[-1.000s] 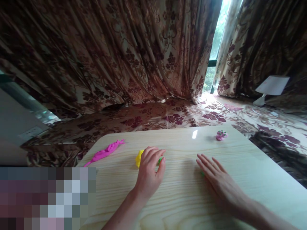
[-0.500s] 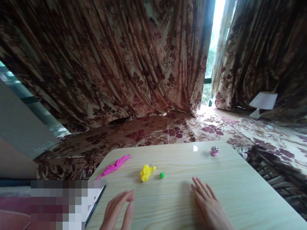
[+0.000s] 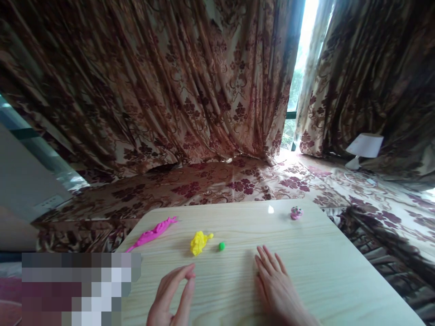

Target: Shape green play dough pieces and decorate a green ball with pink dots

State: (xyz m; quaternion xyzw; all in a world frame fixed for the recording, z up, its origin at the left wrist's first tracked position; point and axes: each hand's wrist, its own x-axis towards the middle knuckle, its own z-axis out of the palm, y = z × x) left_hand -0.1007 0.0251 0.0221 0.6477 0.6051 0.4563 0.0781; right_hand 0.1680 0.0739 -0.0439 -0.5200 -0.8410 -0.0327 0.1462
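My left hand (image 3: 171,294) is at the near edge of the table (image 3: 227,303), thumb and index finger curved together so their tips meet or nearly meet. Whatever is between them, if anything, is too small to make out. My right hand (image 3: 277,285) lies palm down, fingers stretched out, over the tabletop; its underside is hidden. Beyond the hands sit a lumpy yellow piece of modelling clay (image 3: 197,243) with a small nub and a little green clay ball (image 3: 222,246). A long, twisted pink clay piece (image 3: 152,233) lies farther left.
At the table's far right stands a small pink item with dark and pale spots (image 3: 296,213). A blurred-out patch (image 3: 78,290) covers the left corner. Behind the table, a ledge with floral cloth (image 3: 244,183) carries a white lamp (image 3: 365,146), below patterned curtains (image 3: 204,90).
The view has shifted slightly, so the table things appear farther left. My left hand has moved right, its thumb and index tips closer together. The right hand remains flat.
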